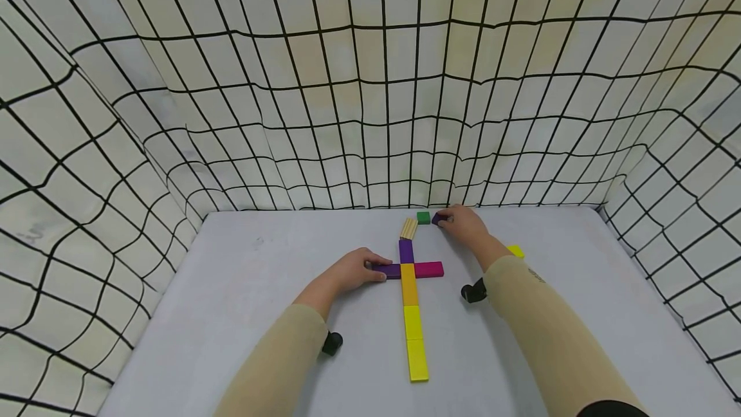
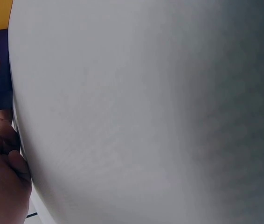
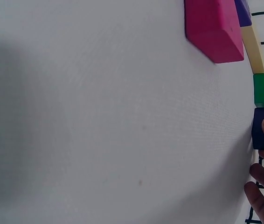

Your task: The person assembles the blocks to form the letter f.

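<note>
My left hand (image 1: 350, 269) grips the outer end of a dark purple block (image 1: 392, 271), its thumb along the near side. That block's inner end meets an orange block (image 1: 409, 285), with a magenta block (image 1: 429, 269) on the opposite side. At the far part of the table, my right hand (image 1: 465, 226) pinches a small dark purple block (image 3: 259, 128) by thumb and fingers, right beside a green block (image 1: 424, 218). Pale wooden pieces (image 1: 408, 228) lie between the green block and an upright-lying purple block (image 1: 406, 251) above the orange one.
Two yellow blocks (image 1: 413, 322) continue the line toward the near edge. Another yellow block (image 1: 515, 251) lies partly behind the right forearm. The white table (image 1: 243, 275) is bordered by walls with black netting (image 1: 370, 101) at the back and sides.
</note>
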The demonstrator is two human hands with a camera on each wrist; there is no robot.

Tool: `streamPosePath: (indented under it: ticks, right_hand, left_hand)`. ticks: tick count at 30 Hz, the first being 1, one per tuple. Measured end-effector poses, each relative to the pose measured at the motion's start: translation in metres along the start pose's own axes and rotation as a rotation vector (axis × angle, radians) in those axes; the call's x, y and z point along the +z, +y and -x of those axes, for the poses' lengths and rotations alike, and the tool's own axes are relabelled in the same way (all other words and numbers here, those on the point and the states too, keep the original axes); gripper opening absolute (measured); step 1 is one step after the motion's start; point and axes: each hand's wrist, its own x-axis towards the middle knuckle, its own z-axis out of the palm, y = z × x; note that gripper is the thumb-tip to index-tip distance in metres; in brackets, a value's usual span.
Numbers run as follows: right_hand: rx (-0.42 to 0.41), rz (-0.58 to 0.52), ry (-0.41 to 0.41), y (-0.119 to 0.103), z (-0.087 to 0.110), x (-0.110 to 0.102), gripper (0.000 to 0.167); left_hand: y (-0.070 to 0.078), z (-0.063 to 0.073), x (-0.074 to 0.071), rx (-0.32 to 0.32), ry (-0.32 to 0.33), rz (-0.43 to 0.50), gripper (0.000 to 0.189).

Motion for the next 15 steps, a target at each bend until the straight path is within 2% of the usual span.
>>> streamPosePath:
  ticks: [8, 15]
  right_hand:
    - [0.006, -0.002, 0.007, 0.0004, 0.0013, 0.0003, 0.041]
    - [-0.006, -0.045, 0.003, 0.0049, 0.0021, -0.0011, 0.042]
  left_hand:
    - [0.0012, 0.0004, 0.0005, 0.003, -0.004, -0.002, 0.032]
    - [0.0022, -0.0002, 0.0004, -0.008, -0.003, -0.014, 0.032]
